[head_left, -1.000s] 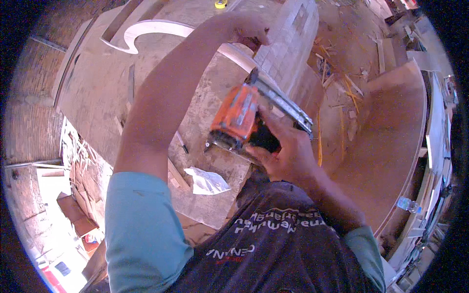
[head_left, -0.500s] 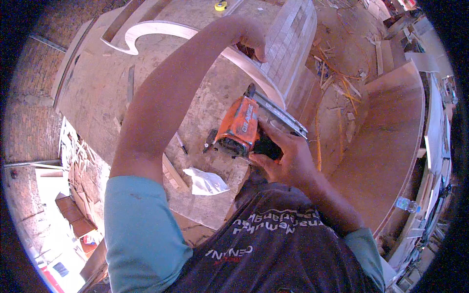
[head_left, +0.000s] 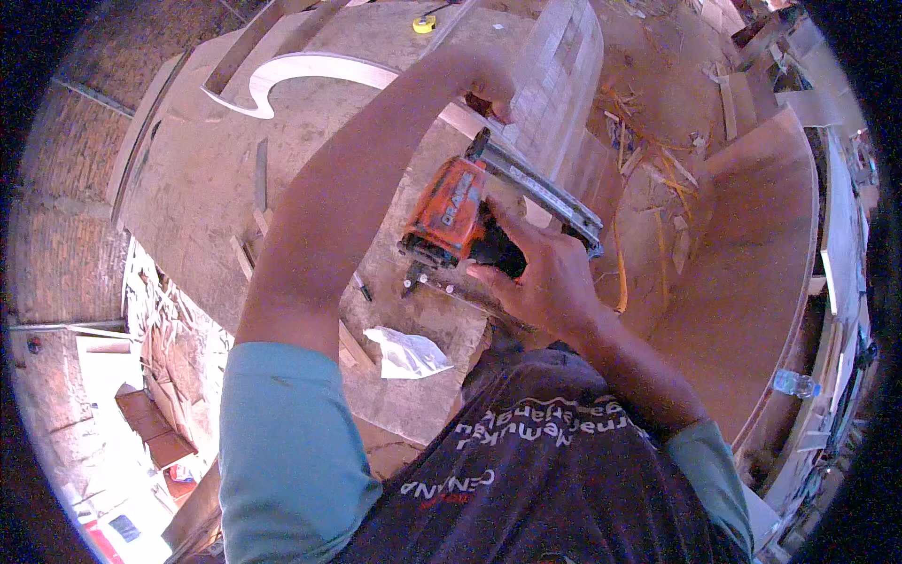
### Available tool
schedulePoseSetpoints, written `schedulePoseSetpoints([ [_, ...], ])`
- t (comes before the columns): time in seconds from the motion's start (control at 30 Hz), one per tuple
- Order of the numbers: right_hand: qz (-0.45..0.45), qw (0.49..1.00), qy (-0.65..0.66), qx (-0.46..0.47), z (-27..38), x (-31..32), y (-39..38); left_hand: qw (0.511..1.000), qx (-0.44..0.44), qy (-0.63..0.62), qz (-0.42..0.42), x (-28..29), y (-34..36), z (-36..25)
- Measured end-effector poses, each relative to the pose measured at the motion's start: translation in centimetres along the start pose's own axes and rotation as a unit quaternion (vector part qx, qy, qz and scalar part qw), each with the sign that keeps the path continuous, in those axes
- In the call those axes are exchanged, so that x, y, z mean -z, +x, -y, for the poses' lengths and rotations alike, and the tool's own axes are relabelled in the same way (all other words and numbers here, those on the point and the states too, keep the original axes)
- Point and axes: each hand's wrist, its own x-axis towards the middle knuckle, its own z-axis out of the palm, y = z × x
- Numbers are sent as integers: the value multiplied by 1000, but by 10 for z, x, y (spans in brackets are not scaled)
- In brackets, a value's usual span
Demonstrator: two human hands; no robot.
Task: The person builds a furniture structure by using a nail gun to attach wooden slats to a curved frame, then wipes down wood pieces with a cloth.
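Observation:
My right hand (head_left: 540, 268) is wrapped round the black grip of an orange nail gun (head_left: 442, 211). The gun's long metal magazine (head_left: 545, 183) points away to the right, and its nose lies close to a pale curved wooden board (head_left: 329, 68). My left arm reaches across the bench. At its end, my left hand (head_left: 484, 80) has its fingers curled at the board's edge, beside a curved panel of narrow wooden strips (head_left: 554, 85). The left fingertips are partly hidden.
On the worn wooden bench (head_left: 207, 179) lie a yellow tape measure (head_left: 425, 23), a crumpled white plastic bag (head_left: 409, 352), a pen (head_left: 363, 288) and wood offcuts. A large curved brown panel (head_left: 742, 244) stands at right, near a plastic bottle (head_left: 796, 383). An orange hose (head_left: 621, 273) trails across the scrap-strewn floor.
The nail gun has shifted slightly up and left in the view, with my right hand on it. My left hand stays at the curved board; the whole view has turned a little.

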Motion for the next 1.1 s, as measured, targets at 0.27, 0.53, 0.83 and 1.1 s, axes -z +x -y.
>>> schedulePoseSetpoints([
  [0.27, -17, 1000, -5, -12, 7, -6, 2, 997, -35, -33, -53, -10, 2, 5],
  [0.53, -7, 999, -41, -13, 8, -21, 0, 998, -4, -22, -62, -13, 13, 19],
  [0.83, -40, 998, -54, -13, 2, -30, -2, 988, -63, 53, -133, -20, 38, 25],
  [1.1, -10, 997, -61, -48, 6, -26, 0, 969, -125, 102, -186, -26, 61, 45],
])
